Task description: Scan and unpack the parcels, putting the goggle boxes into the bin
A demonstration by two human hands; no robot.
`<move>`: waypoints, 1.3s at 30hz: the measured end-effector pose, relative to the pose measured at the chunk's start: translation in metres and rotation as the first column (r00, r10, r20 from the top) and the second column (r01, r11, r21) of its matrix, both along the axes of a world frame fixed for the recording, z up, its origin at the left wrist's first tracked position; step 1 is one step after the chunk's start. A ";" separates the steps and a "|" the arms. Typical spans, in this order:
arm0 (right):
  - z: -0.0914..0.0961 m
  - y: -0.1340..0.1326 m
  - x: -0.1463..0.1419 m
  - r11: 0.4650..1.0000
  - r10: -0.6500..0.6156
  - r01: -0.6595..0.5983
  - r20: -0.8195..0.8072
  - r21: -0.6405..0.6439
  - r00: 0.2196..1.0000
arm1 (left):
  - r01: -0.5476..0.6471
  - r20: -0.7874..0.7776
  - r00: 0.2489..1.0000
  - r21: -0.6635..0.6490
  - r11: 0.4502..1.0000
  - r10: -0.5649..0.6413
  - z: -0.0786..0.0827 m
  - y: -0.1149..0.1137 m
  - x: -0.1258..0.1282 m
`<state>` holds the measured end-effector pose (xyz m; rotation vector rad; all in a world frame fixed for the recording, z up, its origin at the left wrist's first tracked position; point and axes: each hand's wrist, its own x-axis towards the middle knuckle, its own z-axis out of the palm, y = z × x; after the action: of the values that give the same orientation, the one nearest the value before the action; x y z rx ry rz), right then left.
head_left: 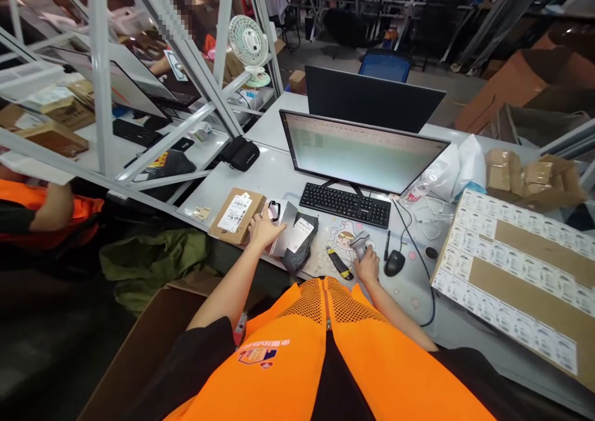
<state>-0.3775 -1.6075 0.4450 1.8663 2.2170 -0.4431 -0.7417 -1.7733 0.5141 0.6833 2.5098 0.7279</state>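
My left hand (263, 227) grips a slim box (285, 222) with a grey side and a dark device pictured on its face. My fingers cover part of it. Just right of that box lies a dark grey plastic mailer (302, 238) with a white label. A brown cardboard parcel (238, 215), also labelled, rests on the left, close to my left fingers. My right hand (367, 264) is wrapped around the handle of a grey barcode scanner (359, 242), held over the desk mat. Beside it lies a yellow and black box cutter (340, 263).
A keyboard (344, 204) sits below the monitor (357, 151). Right of my right hand are a pen (387, 246), a mouse (395, 262) and its cable. A large label-covered carton (515, 284) takes up the right side. Metal framing (186, 55) borders the left; an open carton (153, 340) stands below.
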 end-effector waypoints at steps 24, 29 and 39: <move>0.003 0.005 0.035 0.992 -0.036 0.009 -0.217 -0.125 0.975 | -0.773 0.967 -0.011 0.152 0.615 -0.253 0.017 0.041 0.116; 0.023 0.075 0.005 1.000 -0.005 0.007 -0.240 0.008 0.971 | -0.750 0.978 0.023 0.154 0.643 -0.206 0.004 0.025 0.112; 0.029 0.148 -0.053 0.989 -0.010 -0.014 -0.160 -0.148 0.987 | -0.563 0.956 0.073 0.276 0.779 -0.285 0.011 -0.028 0.101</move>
<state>-0.4304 -1.4597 0.4736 1.8083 2.2156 -0.7615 -0.6411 -1.8011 0.5248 -0.0905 0.8990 1.4742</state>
